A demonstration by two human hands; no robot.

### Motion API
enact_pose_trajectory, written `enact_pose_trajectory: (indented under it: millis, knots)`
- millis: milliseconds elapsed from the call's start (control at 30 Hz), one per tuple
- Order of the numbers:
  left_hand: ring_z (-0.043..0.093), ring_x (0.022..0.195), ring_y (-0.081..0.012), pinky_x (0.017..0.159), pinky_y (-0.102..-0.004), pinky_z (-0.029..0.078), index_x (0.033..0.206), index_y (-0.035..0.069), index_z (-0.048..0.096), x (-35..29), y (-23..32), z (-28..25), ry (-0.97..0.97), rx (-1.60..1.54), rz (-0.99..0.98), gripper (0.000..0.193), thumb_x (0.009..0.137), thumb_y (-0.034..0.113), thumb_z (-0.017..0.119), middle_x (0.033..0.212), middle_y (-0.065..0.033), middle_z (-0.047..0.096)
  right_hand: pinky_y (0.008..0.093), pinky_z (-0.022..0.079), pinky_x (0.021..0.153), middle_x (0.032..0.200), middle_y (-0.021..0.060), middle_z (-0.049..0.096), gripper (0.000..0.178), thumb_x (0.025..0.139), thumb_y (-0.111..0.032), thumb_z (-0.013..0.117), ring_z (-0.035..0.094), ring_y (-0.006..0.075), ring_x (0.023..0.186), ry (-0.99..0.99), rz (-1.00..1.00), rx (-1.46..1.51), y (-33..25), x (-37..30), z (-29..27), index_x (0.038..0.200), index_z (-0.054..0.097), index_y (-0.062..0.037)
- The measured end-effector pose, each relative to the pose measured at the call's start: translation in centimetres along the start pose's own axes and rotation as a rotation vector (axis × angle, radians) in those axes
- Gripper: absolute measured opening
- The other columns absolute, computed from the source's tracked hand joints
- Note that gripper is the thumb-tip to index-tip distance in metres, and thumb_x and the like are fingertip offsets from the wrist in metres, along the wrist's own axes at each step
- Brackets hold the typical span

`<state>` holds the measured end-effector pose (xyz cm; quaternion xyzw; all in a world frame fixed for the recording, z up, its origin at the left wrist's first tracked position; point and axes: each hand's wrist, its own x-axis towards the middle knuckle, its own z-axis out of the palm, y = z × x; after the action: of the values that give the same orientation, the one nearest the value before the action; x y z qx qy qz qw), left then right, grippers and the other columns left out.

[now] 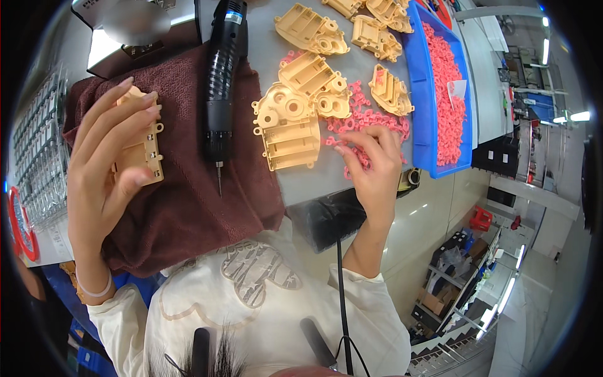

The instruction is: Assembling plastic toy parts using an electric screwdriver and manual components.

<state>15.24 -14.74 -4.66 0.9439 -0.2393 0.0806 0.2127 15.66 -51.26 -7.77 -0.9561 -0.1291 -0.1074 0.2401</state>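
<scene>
Left fingers (120, 119) across yellow housing (133, 156)

Yellow plastic casing (135, 157) and small pink pieces (372, 119)
The casing, round tabs along one edge, rests partly hidden on a brown towel (251, 195); the pieces lie loosely scattered on the grey table (303, 187).
</scene>
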Motion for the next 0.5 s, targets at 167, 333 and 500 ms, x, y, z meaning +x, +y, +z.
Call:
enact_pose_trajectory:
  millis: [167, 333, 500]
  knots:
    - [0.041, 0.136, -0.0376, 0.109, -0.0481, 0.036, 0.133, 0.008, 0.056, -0.6, 0.6, 0.3, -0.06, 0.074, 0.008, 0.075, 0.07, 0.041, 0.079, 0.14, -0.0115, 0.051, 0.0349, 0.047, 0.077, 0.088, 0.0069, 0.061, 0.019, 0.069, -0.004, 0.078, 0.059, 0.0244, 0.087, -0.043, -0.027, 0.034, -0.1, 0.7, -0.3, 0.087, 0.07, -0.006]
    - [0.041, 0.135, -0.036, 0.109, -0.0474, 0.037, 0.134, 0.01, 0.054, -0.9, 0.4, 0.8, 0.029, -0.129, -0.058, 0.089, 0.052, 0.019, 0.088, 0.138, -0.011, 0.052, 0.0332, 0.047, 0.085, 0.089, 0.0092, 0.068, 0.014, 0.071, 0.002, 0.075, 0.063, 0.0201, 0.088, -0.03, 0.01, 0.509, -2.1, 2.7, -1.5, 0.083, 0.068, -0.0001]
    - [0.04, 0.137, -0.0367, 0.111, -0.0474, 0.035, 0.136, 0.007, 0.052, -1.1, -0.1, 1.8, 0.092, -0.145, -0.083, 0.088, 0.057, 0.026, 0.088, 0.141, -0.0128, 0.05, 0.0295, 0.048, 0.073, 0.087, 0.0075, 0.068, 0.012, 0.074, 0.003, 0.074, 0.062, 0.0159, 0.076, -0.173, -0.147, 0.773, -8.1, 7.2, 0.6, 0.083, 0.066, 0.0015]
